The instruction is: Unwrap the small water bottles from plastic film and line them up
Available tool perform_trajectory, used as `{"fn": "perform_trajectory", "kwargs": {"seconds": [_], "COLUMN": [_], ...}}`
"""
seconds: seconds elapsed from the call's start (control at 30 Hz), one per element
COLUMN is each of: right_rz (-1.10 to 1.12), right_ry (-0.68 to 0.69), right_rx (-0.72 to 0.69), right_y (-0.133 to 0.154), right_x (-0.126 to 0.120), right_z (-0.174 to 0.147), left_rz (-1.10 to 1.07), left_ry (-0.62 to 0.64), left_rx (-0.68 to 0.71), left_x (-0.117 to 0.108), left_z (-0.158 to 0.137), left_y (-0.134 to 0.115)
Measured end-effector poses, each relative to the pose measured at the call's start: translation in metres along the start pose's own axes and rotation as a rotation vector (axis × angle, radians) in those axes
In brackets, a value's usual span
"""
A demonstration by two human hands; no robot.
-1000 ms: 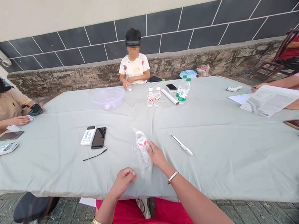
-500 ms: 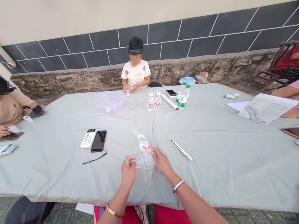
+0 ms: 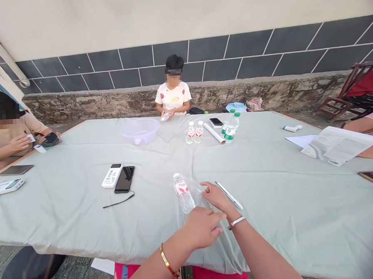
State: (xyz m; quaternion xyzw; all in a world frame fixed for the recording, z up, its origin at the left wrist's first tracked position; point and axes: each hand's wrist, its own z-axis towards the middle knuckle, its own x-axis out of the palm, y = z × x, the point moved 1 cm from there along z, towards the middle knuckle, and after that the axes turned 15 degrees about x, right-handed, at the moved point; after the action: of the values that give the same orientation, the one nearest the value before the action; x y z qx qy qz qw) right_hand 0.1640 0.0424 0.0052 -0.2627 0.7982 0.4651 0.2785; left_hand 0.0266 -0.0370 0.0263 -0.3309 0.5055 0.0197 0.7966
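A small clear bottle (image 3: 183,193) with a red-and-white label and white cap lies tilted on the cloth in front of me, its cap pointing away. Thin clear plastic film (image 3: 193,185) spreads under and around it. My right hand (image 3: 217,197) is right of the bottle, fingertips pinched at the film's edge, beside a white pen (image 3: 229,195). Near the bottle's base, my left hand (image 3: 205,226) reaches across to the right, palm down, index finger and thumb apart. Its index fingertip is close to my right wrist, and its other fingers are partly hidden.
A phone (image 3: 125,179) and a white power bank (image 3: 112,176) lie at left. Farther off stand a purple basin (image 3: 140,132), two small bottles (image 3: 194,133), a white roll (image 3: 214,134) and green-capped bottles (image 3: 231,128). People sit across and at both sides; one holds papers (image 3: 339,144).
My left hand has crossed rightward past the bottle's base. My right hand has moved right, drawing film outward. The bottle now lies on the cloth. The person across has shifted their bottle.
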Motion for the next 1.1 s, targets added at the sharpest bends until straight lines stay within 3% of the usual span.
{"fn": "perform_trajectory", "kwargs": {"seconds": [0.07,0.17,0.27,0.33,0.4,0.47,0.53,0.73,0.97,1.03,1.1], "right_rz": [-0.079,-0.038,0.168,0.262,0.217,0.099,0.014,-0.214,-0.401,-0.349,-0.211], "right_ry": [-0.176,-0.294,-0.487,-0.51,-0.284,-0.038,0.023,-0.034,-0.334,-0.392,-0.475], "right_rx": [0.061,0.065,-0.034,-0.197,-0.379,-0.46,-0.453,-0.409,-0.015,-0.055,-0.182], "right_y": [-0.014,-0.023,-0.01,0.007,0.025,0.039,0.047,0.04,0.016,0.02,0.03], "right_x": [-0.003,-0.01,-0.012,-0.003,0.015,0.035,0.047,0.045,0.007,0.0,0.001], "right_z": [0.008,0.012,0.001,-0.011,-0.019,-0.021,-0.014,0.028,0.055,0.046,0.027], "left_rz": [-0.042,-0.014,0.006,-0.07,-0.14,-0.159,-0.157,-0.159,-0.182,-0.175,-0.164], "left_ry": [-0.143,-0.397,-0.466,-0.458,-0.462,-0.486,-0.51,-0.633,-0.629,-0.609,-0.594], "left_rx": [-0.147,-0.477,-0.782,-0.873,-0.881,-0.864,-0.859,-0.92,-0.983,-0.993,-0.994], "left_x": [-0.004,-0.011,-0.013,-0.009,-0.003,0.003,0.006,0.005,0.001,-0.002,-0.006], "left_z": [-0.011,-0.028,-0.038,-0.04,-0.041,-0.043,-0.046,-0.052,-0.058,-0.058,-0.054], "left_y": [0.013,0.042,0.069,0.081,0.088,0.093,0.097,0.11,0.111,0.112,0.114]}}
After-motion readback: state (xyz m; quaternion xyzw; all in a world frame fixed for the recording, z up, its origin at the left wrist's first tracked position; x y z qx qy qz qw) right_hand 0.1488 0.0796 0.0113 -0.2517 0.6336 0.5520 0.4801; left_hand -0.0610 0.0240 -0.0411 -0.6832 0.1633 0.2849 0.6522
